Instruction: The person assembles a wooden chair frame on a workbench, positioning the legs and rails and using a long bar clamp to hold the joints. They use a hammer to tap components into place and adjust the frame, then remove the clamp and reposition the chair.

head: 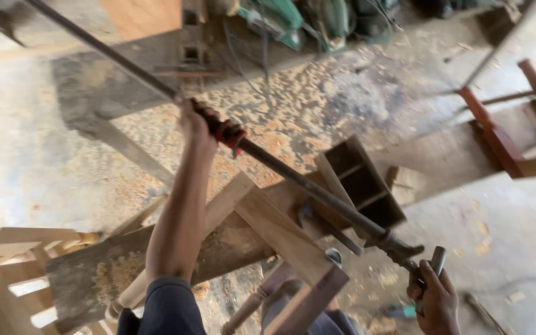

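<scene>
A long dark metal bar clamp (293,174) runs slantwise from the upper left down to the lower right. My left hand (195,124) grips its bar beside a red sliding jaw (231,135), arm stretched forward. My right hand (432,298) holds the clamp's screw handle end at the lower right. Under the bar lies a wooden frame of planks (268,226), with a turned wooden leg (246,310) below it.
Sawdust and shavings cover the concrete floor (317,105). A small open wooden box with shelves (361,180) sits right of the planks. Reddish wooden furniture parts (504,139) stand at the right, a slatted wooden piece (13,273) at lower left, green machines (280,22) at the top.
</scene>
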